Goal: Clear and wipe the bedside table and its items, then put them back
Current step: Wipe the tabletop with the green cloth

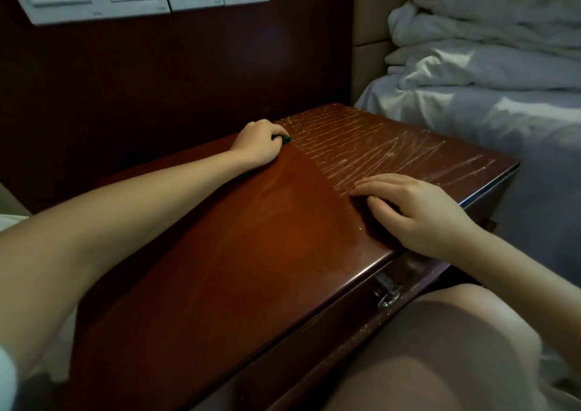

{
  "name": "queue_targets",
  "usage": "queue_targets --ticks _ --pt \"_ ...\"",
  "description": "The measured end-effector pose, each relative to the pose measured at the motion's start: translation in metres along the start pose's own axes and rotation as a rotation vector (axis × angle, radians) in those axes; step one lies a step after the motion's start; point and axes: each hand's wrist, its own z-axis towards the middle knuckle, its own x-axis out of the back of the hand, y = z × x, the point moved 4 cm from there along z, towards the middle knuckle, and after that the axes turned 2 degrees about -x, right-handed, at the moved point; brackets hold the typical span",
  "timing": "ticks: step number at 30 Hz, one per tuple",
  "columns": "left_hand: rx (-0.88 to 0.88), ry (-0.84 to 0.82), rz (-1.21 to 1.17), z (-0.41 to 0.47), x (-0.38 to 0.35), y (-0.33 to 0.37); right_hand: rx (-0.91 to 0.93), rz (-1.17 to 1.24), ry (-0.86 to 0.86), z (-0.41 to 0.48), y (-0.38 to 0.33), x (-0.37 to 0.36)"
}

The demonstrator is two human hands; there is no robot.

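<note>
Bedside table (pixel 251 237) looks hard and steady under the flat right hand (pixel 415 209); left hand (pixel 256 141) curls its fingers round the soft cloth (pixel 285 139).

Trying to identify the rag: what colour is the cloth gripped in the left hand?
A dark green cloth peeks from under the left hand; head view.
</note>
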Motion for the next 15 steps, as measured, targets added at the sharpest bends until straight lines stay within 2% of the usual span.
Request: queue_targets --ticks 15 --pt "-0.28 -0.077 -0.083 -0.053 0.004 0.045 -0.013 0.0 -0.01 0.0 0.002 -0.002"
